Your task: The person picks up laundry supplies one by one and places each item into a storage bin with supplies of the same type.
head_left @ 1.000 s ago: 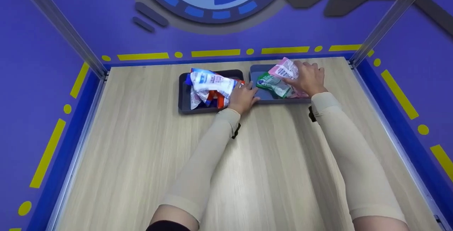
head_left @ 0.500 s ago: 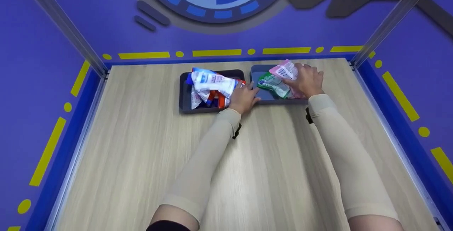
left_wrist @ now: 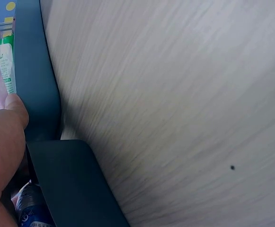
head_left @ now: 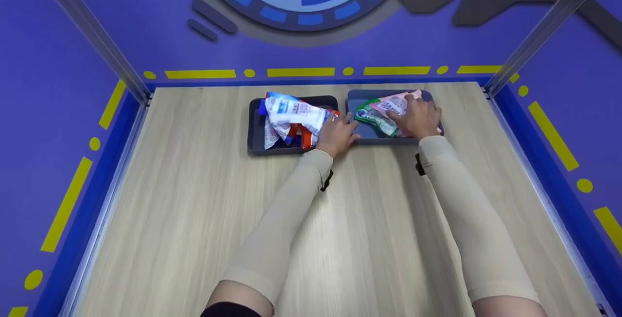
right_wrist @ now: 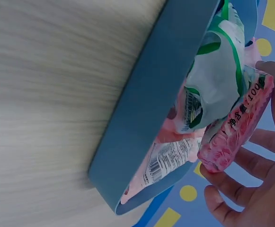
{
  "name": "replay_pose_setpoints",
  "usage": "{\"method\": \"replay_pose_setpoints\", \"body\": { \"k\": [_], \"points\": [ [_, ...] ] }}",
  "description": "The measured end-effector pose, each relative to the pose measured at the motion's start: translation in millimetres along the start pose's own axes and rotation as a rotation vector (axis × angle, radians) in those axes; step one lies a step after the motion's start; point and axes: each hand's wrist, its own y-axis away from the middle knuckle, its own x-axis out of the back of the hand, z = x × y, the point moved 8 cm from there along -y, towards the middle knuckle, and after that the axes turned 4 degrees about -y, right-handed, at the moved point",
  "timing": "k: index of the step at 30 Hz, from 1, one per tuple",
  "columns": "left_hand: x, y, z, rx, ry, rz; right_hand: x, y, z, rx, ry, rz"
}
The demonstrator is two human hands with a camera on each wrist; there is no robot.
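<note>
My right hand (head_left: 422, 116) holds a pink packet (right_wrist: 236, 123) between thumb and fingers, low over the right-hand grey tray (head_left: 357, 94). Beneath it in that tray lie a white-and-green packet (right_wrist: 215, 75) and another pink packet with a barcode label (right_wrist: 170, 158). My left hand (head_left: 335, 134) rests where the two trays meet, its fingers spread. In the left wrist view its thumb (left_wrist: 17, 106) lies at the right tray's rim. Left of it, the darker tray (head_left: 255, 139) carries a white-and-blue packet (head_left: 294, 113) on top of red and blue ones.
The trays stand side by side at the back of a wood-grain table (head_left: 204, 200). A purple wall panel (head_left: 311, 49) with yellow marks rises behind them, and similar panels close off both sides.
My right hand has come down slightly and lowered the pink packet onto the packets in the right tray. My left hand stays at the tray edges.
</note>
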Motion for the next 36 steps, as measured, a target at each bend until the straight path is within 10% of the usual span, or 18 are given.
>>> {"method": "replay_pose_setpoints", "body": {
  "k": [25, 36],
  "points": [
    [-2.5, -2.9, 0.7, -0.001, -0.001, 0.014, -7, 19, 18, -0.024, -0.095, 0.028],
    [-3.0, -2.9, 0.8, -0.008, -0.004, 0.037, -16, 38, 31, 0.113, -0.142, 0.134]
  ]
}}
